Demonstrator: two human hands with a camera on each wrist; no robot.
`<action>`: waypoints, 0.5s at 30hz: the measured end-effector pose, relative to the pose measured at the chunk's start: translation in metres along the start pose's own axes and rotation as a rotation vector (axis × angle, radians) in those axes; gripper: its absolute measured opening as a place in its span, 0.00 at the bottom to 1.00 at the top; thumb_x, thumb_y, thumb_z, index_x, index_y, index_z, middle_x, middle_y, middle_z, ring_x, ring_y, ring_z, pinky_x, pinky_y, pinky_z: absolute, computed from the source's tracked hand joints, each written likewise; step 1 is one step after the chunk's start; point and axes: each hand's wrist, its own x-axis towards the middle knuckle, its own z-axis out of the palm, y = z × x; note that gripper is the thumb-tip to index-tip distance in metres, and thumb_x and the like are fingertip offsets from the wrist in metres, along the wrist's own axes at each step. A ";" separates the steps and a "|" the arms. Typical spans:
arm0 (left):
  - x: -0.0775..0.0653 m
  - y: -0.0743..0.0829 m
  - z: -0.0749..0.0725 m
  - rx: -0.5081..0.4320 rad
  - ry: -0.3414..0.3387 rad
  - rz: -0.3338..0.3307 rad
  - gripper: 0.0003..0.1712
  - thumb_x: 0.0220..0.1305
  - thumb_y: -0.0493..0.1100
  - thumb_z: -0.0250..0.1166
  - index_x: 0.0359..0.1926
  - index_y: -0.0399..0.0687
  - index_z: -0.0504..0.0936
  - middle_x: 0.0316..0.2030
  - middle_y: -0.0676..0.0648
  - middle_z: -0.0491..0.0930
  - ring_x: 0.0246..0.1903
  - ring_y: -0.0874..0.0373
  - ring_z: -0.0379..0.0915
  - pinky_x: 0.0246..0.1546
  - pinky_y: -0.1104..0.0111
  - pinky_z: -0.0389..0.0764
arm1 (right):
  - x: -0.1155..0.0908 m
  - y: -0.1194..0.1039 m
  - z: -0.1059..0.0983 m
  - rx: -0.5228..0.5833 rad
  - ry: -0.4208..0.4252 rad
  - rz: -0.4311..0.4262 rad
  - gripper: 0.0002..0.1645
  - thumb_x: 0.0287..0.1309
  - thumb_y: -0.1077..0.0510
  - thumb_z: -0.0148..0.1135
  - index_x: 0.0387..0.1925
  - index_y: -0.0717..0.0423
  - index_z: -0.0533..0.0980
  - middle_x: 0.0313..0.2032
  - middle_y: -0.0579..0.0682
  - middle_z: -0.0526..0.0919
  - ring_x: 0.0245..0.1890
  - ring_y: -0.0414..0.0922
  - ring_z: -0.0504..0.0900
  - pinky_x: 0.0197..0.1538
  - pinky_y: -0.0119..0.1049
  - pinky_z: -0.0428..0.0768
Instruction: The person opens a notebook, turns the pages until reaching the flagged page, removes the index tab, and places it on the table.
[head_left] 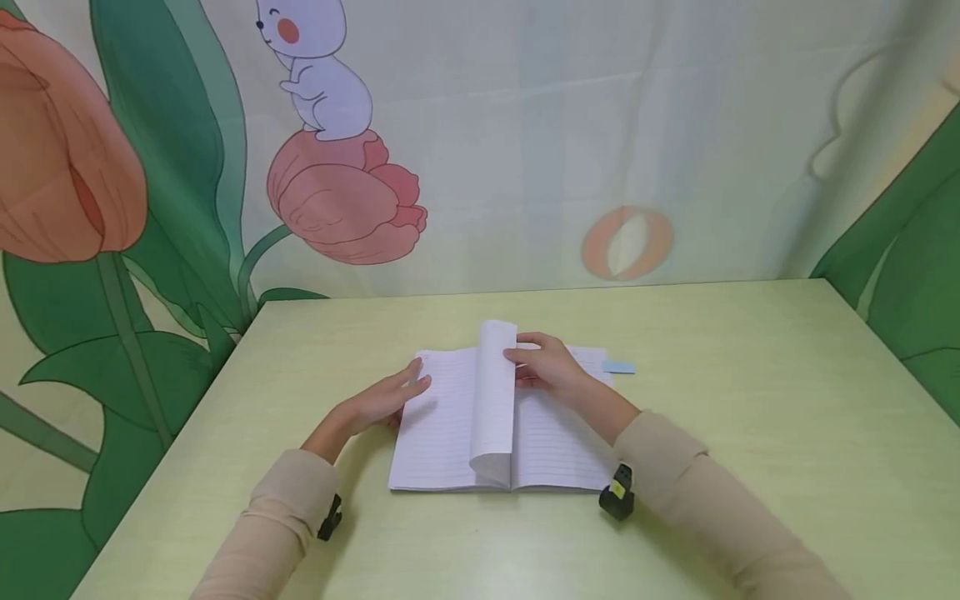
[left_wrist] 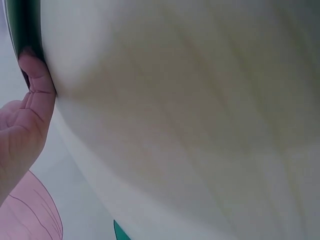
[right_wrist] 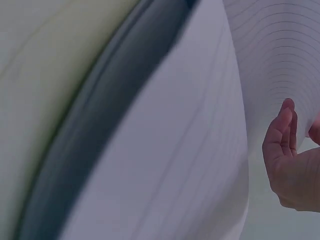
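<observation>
An open notebook (head_left: 442,437) with lined white pages lies in the middle of the table. One page (head_left: 493,396) stands up in a curl over the spine, and my right hand (head_left: 553,365) pinches its right edge between thumb and fingers. In the right wrist view this hand (right_wrist: 292,167) shows beside the curved lined paper (right_wrist: 280,55). My left hand (head_left: 381,402) holds the notebook's left edge, the thumb over the page. Its lower fingers are partly hidden. Only part of the left hand (left_wrist: 27,120) shows in the left wrist view.
A light blue tab (head_left: 618,367) sticks out from the notebook's right side. The pale yellow-green table (head_left: 780,400) reaches back to a printed curtain (head_left: 510,167) with flowers and a white animal. Each wrist wears a small black camera (head_left: 617,493).
</observation>
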 end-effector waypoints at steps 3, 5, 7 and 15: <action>0.000 0.000 0.000 -0.052 -0.018 0.003 0.42 0.68 0.62 0.40 0.71 0.50 0.31 0.70 0.43 0.35 0.24 0.53 0.63 0.27 0.66 0.71 | 0.002 0.001 0.014 0.016 -0.048 -0.002 0.29 0.60 0.60 0.54 0.60 0.66 0.58 0.27 0.51 0.77 0.22 0.40 0.78 0.30 0.34 0.78; 0.000 0.000 0.000 -0.079 -0.025 0.005 0.43 0.67 0.64 0.38 0.71 0.49 0.31 0.68 0.39 0.44 0.23 0.54 0.64 0.26 0.66 0.71 | 0.003 0.002 0.022 0.003 -0.081 -0.002 0.26 0.62 0.57 0.52 0.58 0.67 0.61 0.29 0.53 0.77 0.24 0.42 0.79 0.33 0.36 0.78; -0.001 0.000 -0.001 -0.099 -0.026 0.001 0.43 0.66 0.66 0.36 0.70 0.43 0.42 0.59 0.35 0.60 0.23 0.54 0.66 0.26 0.66 0.71 | 0.003 0.003 0.029 -0.019 -0.118 0.002 0.27 0.64 0.52 0.51 0.57 0.66 0.62 0.34 0.56 0.79 0.29 0.44 0.81 0.37 0.40 0.78; 0.000 -0.004 -0.003 -0.114 -0.023 -0.029 0.42 0.67 0.61 0.43 0.70 0.41 0.40 0.35 0.40 0.72 0.24 0.54 0.69 0.27 0.66 0.72 | 0.002 0.007 0.044 -0.180 -0.210 -0.016 0.35 0.67 0.41 0.38 0.63 0.63 0.61 0.45 0.59 0.79 0.45 0.52 0.79 0.45 0.43 0.76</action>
